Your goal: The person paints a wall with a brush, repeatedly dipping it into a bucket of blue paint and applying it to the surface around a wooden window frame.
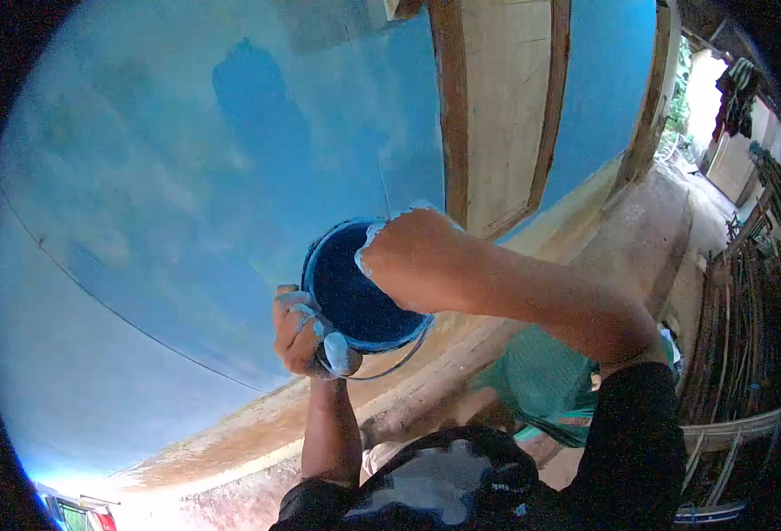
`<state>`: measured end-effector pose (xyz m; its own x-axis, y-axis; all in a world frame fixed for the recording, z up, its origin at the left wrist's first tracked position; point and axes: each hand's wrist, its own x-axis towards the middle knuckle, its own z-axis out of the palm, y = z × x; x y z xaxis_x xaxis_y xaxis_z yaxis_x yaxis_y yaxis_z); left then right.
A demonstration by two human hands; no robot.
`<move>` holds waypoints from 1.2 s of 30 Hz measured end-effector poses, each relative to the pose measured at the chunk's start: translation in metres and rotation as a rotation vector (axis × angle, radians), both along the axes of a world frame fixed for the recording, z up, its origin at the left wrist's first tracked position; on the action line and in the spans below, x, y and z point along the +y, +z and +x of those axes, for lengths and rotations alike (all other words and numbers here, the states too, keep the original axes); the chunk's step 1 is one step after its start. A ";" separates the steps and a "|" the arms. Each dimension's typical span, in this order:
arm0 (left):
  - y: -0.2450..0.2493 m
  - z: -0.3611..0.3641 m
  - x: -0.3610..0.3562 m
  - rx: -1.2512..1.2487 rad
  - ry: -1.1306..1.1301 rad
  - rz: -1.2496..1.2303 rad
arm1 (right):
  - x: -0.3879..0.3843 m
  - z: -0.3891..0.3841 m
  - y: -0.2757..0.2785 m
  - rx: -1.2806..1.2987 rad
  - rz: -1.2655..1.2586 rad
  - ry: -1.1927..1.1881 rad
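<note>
A dark bucket (355,288) with a blue-smeared rim and a thin wire handle hangs in front of the wall. My left hand (302,332), spotted with light blue paint, is closed round the bucket's left rim, its thumb outside near the handle. My right hand (399,239) reaches over the bucket's upper right rim, with blue paint at its edge. Its fingers are hidden, so what it holds cannot be seen. Behind the bucket, the wall (143,195) is light blue with darker blue patches.
A wooden door (505,106) with brown frames stands right of the wall. Green netting (545,380) lies below my right forearm. Long thin poles (735,327) are stacked at the far right, near a pale curved rack (718,434). A cable crosses the lower left wall.
</note>
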<state>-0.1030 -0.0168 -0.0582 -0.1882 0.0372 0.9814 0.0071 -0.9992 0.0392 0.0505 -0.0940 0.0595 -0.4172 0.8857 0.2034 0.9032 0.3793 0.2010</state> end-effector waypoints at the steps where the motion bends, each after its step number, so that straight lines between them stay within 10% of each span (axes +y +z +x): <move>1: -0.002 0.000 0.003 0.016 0.042 0.013 | 0.001 0.000 -0.002 -0.002 0.005 0.002; 31: -0.006 0.032 0.055 0.092 -0.240 -0.132 | -0.038 0.093 -0.015 0.363 0.260 -0.199; 36: -0.027 0.036 0.055 0.038 -0.188 -0.180 | 0.012 0.126 -0.028 0.817 0.663 -0.330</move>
<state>-0.0667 0.0381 -0.0852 -0.1245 0.2423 0.9622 -0.1731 -0.9601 0.2194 0.1764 -0.0825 0.0318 0.2971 0.5420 0.7861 0.8936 0.1324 -0.4290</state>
